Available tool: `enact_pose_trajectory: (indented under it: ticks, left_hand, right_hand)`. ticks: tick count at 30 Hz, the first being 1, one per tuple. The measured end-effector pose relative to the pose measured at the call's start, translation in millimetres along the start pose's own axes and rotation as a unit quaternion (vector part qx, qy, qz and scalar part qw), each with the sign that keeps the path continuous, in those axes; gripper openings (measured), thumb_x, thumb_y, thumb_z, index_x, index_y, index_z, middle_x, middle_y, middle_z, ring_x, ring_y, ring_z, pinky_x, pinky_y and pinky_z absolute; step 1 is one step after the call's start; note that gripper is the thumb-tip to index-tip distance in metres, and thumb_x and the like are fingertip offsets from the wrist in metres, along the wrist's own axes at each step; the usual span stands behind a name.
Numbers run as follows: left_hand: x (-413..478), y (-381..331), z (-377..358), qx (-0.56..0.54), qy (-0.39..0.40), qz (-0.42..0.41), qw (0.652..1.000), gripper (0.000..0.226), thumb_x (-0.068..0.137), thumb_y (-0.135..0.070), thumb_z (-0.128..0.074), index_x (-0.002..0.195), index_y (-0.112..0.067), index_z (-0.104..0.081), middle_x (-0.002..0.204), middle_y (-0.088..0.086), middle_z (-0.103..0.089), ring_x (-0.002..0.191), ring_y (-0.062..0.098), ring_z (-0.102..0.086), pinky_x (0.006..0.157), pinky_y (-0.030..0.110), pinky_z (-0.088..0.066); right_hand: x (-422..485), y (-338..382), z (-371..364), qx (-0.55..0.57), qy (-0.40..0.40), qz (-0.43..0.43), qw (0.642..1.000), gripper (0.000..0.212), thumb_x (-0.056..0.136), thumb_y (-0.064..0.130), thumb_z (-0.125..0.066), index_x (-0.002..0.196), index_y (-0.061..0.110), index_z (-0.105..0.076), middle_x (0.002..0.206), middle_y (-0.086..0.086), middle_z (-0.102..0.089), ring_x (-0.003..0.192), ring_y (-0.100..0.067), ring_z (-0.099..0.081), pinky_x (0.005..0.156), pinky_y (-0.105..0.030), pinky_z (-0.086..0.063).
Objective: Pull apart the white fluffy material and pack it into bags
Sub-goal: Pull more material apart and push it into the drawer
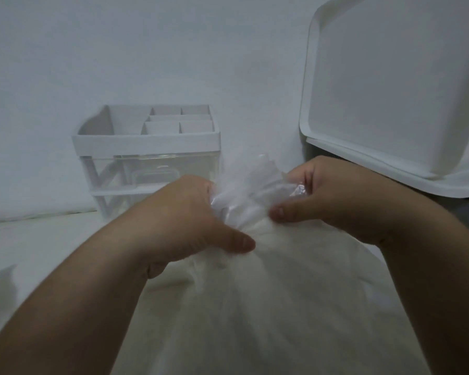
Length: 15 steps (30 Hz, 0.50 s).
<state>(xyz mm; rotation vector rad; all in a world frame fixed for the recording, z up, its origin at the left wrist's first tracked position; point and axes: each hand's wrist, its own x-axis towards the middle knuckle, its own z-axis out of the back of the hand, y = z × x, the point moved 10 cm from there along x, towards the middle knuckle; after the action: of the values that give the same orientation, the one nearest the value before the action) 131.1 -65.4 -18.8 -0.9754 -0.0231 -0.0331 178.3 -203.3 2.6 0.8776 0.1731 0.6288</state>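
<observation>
A clear plastic bag (268,299) stuffed with white fluffy material fills the lower middle of the head view. Its gathered mouth (252,190) sticks up between my two hands. My left hand (190,220) grips the bunched neck from the left, thumb lying on the bag's top. My right hand (331,198) pinches the crinkled plastic of the mouth from the right, fingers curled round it. Both forearms reach in from the bottom corners.
A white desk organiser (146,147) with several compartments and a clear drawer stands behind the hands against the wall. A white tray-like lid (390,90) leans at the upper right. A pale tabletop (38,239) stretches to the left.
</observation>
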Motion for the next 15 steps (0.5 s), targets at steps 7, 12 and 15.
enact_pose_trajectory:
  ticks: [7,12,15]
  left_hand:
    - [0.7,-3.0,6.5,0.015,-0.017,-0.018,1.000,0.060,0.052,-0.080,-0.072,0.075,-0.025,-0.077,0.067,0.007,-0.073,0.064,0.027,-0.073,0.061,0.037,-0.056]
    - [-0.1,-3.3,3.9,0.027,0.013,-0.036,0.999,0.050,0.056,-0.067,-0.083,0.084,-0.025,-0.078,0.077,0.007,-0.076,0.075,0.025,-0.075,0.081,0.053,-0.059]
    - [2.7,0.6,8.6,0.054,-0.025,-0.029,0.998,0.023,0.078,-0.042,-0.079,0.077,-0.019,-0.077,0.067,-0.004,-0.074,0.060,0.014,-0.070,0.059,0.026,-0.056]
  right_hand:
    - [1.5,-0.1,-4.8,-0.035,0.011,0.000,0.999,0.010,0.076,0.016,-0.082,0.077,0.008,-0.076,0.080,-0.024,-0.070,0.065,-0.029,-0.062,0.066,-0.054,-0.053]
    - [2.6,-4.7,-10.2,-0.040,0.034,-0.008,0.999,0.013,0.076,0.014,-0.083,0.076,0.004,-0.074,0.074,-0.026,-0.067,0.062,-0.024,-0.056,0.065,-0.040,-0.046]
    - [3.8,-6.1,-13.2,-0.049,0.036,-0.016,0.998,0.009,0.076,0.012,-0.082,0.077,0.006,-0.076,0.076,-0.019,-0.072,0.063,-0.023,-0.065,0.069,-0.045,-0.057]
